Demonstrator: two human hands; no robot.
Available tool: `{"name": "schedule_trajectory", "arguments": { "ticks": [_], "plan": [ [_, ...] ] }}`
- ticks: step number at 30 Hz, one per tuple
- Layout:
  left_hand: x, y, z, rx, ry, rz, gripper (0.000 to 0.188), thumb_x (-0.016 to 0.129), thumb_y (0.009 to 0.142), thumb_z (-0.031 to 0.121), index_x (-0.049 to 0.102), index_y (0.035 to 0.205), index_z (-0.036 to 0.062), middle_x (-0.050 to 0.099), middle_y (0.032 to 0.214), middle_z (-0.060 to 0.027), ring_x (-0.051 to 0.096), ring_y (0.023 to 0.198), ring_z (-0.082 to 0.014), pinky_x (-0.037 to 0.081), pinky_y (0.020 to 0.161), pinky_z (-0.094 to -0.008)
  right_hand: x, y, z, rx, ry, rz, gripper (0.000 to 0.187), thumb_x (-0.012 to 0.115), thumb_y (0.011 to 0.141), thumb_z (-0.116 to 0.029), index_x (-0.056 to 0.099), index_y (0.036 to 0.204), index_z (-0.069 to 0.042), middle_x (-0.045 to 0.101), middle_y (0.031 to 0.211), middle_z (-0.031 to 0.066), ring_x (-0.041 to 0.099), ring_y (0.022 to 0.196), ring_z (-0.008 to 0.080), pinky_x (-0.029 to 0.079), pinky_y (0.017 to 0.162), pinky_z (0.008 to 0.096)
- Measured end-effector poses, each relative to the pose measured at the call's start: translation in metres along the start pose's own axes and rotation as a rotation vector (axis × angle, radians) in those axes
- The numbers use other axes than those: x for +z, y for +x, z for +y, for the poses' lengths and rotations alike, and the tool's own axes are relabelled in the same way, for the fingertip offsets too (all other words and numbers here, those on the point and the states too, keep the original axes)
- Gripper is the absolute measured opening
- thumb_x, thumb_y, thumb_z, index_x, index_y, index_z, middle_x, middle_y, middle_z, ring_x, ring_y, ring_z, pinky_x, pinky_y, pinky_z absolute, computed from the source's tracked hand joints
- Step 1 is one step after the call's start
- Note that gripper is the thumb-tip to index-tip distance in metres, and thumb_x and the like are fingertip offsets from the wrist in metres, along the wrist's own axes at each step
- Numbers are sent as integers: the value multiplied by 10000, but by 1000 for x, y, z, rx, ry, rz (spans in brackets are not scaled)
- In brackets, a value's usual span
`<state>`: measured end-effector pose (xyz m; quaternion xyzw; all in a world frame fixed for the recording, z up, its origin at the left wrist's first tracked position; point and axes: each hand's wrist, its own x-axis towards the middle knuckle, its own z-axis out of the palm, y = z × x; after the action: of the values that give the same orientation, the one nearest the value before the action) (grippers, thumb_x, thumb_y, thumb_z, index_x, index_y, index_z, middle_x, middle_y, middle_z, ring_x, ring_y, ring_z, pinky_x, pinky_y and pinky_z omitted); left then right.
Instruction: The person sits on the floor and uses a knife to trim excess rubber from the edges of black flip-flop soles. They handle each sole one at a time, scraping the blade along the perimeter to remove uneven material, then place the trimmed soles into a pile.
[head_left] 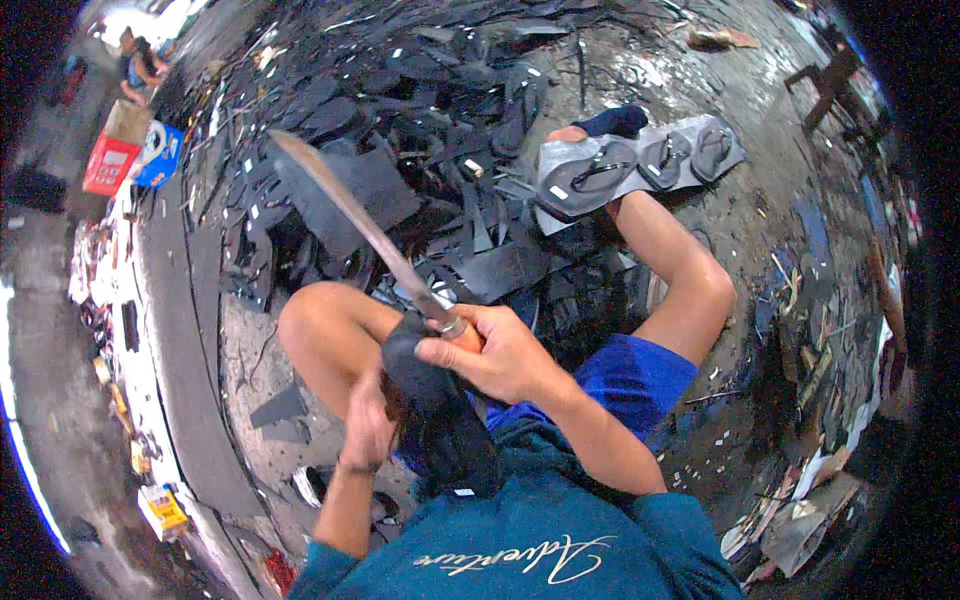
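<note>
In my right hand (497, 352) is a long knife (350, 212), gripped by its wooden handle (464, 338). Its narrow blade points up and to the left, over a pile of dark scraps. A black flip-flop sole (438, 420) lies against my lap and chest, with a small white mark at its near end. My left hand (370, 425), slightly blurred, is closed on the sole's left edge, its fingertips partly hidden. The thumb of my right hand is at the sole's far end, close to the knife handle.
Dark rubber offcuts (350, 200) heap up in front of my knees. Beyond my right knee, several flip-flops (592, 182) rest on a grey sheet (640, 184). A red box (111, 165) and a blue box (160, 155) stand far left, near another person (138, 65). A yellow-and-white packet (162, 511) lies near left.
</note>
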<state>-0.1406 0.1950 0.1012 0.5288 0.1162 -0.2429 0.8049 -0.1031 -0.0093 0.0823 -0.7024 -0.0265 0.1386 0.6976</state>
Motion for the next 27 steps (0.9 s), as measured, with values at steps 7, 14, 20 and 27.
{"name": "schedule_trajectory", "arguments": {
  "ticks": [7, 14, 20, 27],
  "plan": [
    [-3, 9, 66, 103, 261, 52, 418, 658, 943, 237, 541, 1262, -5, 644, 1023, -31, 630, 905, -128, 521, 802, -274, -33, -87, -13, -322, -380, 282, 306, 769, 804, -103, 701, 1093, -30, 709, 918, 135, 633, 656, 216, 523, 635, 314],
    [-17, -20, 34, 46, 232, -105, 390, 713, 909, 242, 585, 1174, -14, 629, 995, -33, 603, 936, -116, 487, 844, -277, -44, -141, 9, -181, -443, 59, 303, 809, 768, -172, 720, 1029, -48, 728, 931, 107, 631, 614, 191, 523, 591, 315],
    [12, -25, 45, 75, 338, -180, 247, 741, 882, 183, 615, 998, 5, 601, 891, -31, 600, 854, -131, 477, 767, -286, -53, -123, -37, -242, -619, 49, 299, 805, 782, -226, 724, 1024, -70, 732, 933, 93, 681, 691, 222, 540, 611, 320],
    [27, -30, 47, -3, 376, -177, 285, 804, 827, 167, 606, 995, 48, 610, 892, 14, 540, 870, -69, 427, 783, -249, -62, -105, -84, -206, -687, -59, 304, 793, 798, -268, 721, 1041, -101, 713, 842, 73, 675, 658, 221, 545, 583, 326]
  ]
}}
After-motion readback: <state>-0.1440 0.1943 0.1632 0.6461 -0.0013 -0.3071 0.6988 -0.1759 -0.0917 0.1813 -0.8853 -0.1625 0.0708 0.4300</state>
